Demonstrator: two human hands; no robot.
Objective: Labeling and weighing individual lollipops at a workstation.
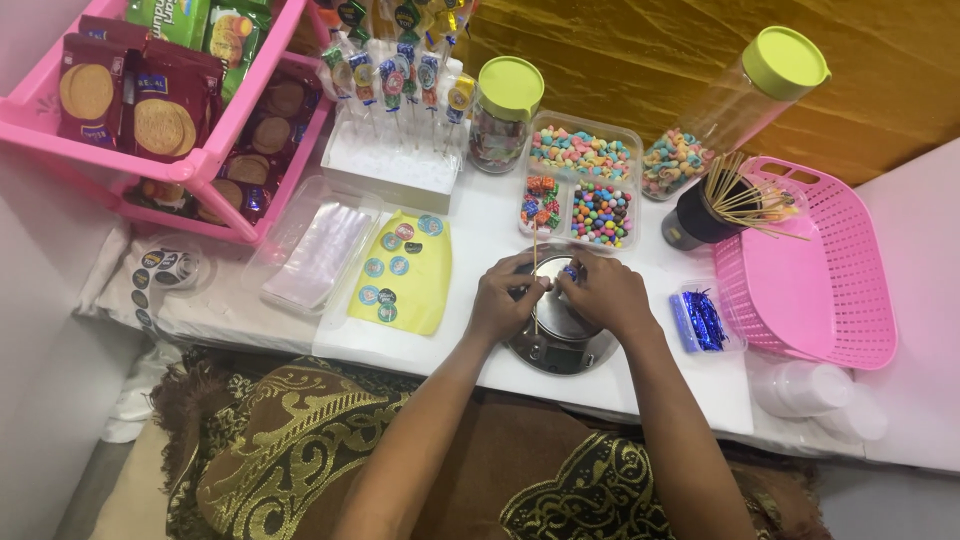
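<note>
My left hand and my right hand meet over a round metal scale at the table's front. Between their fingers stands a thin wooden stick, upright, with a small blue-wrapped sweet pinched at the right fingertips. Just behind the hands lies a clear divided tray of coloured candies. A yellow sheet of round stickers lies left of my left hand.
A pink basket sits at right, with a black cup of sticks and a small box of blue ties beside it. Two green-lidded jars, a lollipop stand, clear bags and a pink biscuit shelf line the back and left.
</note>
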